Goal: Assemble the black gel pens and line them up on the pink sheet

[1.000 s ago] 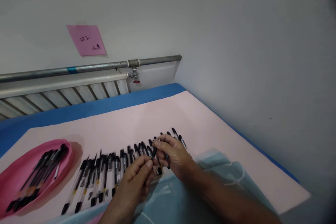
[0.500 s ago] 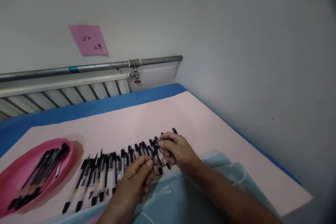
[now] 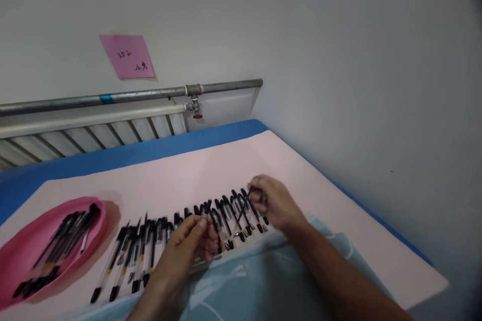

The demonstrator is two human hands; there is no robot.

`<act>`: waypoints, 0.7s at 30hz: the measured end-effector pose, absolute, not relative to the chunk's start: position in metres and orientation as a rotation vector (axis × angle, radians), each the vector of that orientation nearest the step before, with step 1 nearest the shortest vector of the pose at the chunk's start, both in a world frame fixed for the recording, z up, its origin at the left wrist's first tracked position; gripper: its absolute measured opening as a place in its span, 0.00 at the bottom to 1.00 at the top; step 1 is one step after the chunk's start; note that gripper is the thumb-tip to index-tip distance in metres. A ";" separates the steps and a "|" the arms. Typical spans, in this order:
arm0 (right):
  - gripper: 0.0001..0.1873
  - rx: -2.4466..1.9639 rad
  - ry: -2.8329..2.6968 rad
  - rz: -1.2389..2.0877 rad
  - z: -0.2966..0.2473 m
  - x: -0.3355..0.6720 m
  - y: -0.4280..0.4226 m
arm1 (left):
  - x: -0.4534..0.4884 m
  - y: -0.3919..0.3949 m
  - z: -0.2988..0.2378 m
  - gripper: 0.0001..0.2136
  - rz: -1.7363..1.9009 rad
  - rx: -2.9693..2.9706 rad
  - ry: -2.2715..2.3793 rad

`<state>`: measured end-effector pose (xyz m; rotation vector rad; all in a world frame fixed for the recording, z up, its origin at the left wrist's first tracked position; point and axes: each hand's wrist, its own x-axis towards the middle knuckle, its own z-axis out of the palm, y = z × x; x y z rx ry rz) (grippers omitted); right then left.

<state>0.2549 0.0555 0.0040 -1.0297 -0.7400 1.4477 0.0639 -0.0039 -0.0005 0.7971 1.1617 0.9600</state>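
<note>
A long row of clear pens with black caps (image 3: 158,243) lies across a pink sheet (image 3: 211,170). My left hand (image 3: 186,251) sits low at the row's middle, fingers curled in a pinch on a black pen cap (image 3: 206,209). My right hand (image 3: 273,203) is at the row's right end, fingers closed on a thin pen part (image 3: 243,210) that slants down to the left. The two hands are apart. A pink tray (image 3: 22,256) at the far left holds several more black pens (image 3: 56,251).
A pale blue cloth (image 3: 271,281) covers the near edge under my forearms. The pink sheet lies on a blue surface (image 3: 113,158). Behind it run a radiator (image 3: 75,135) and a metal pipe (image 3: 150,94). A pink note (image 3: 127,56) is stuck on the wall. A wall closes the right side.
My hands were together on one pen. They have separated: the right hand moved right and away to the row's end with a thin part, the left stayed near the middle.
</note>
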 end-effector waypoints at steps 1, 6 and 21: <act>0.05 -1.068 -0.840 1.505 0.001 0.243 0.049 | 0.066 -0.005 0.000 0.14 0.963 0.764 1.141; 0.04 -1.144 -1.063 1.560 -0.003 0.203 0.027 | 0.075 -0.012 -0.002 0.12 0.850 0.758 1.005; 0.12 -1.062 -1.003 1.879 -0.008 0.209 0.027 | 0.072 -0.013 -0.009 0.12 0.802 0.867 0.984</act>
